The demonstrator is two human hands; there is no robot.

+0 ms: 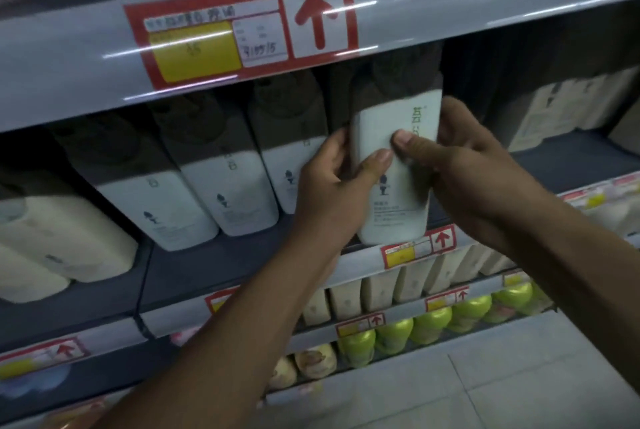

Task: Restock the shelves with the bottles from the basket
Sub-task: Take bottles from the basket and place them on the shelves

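We see both forearms reaching up from the bottom of the frame toward its centre, where they meet on a tall white plastic bottle with a dark cap and green lettering (398,165). The left hand (337,186) wraps the bottle's left edge, thumb pressed flat across the front and fingers curled behind it. The right hand (464,169) clamps the right edge, its thumb lying on the front just beside the left thumb, so both grips are closed firmly on the bottle. The bottle stands nearly upright, its base at the front lip of the grey metal shelf (214,272), at the right end of a row of matching white bottles (221,186). Above it, in the upper middle of the frame, a red and yellow price label with a red arrow (242,33) sits on the upper shelf edge. Cream-coloured bottles (52,245) stand at the left, and green bottles (433,324) fill a lower shelf at the lower right.
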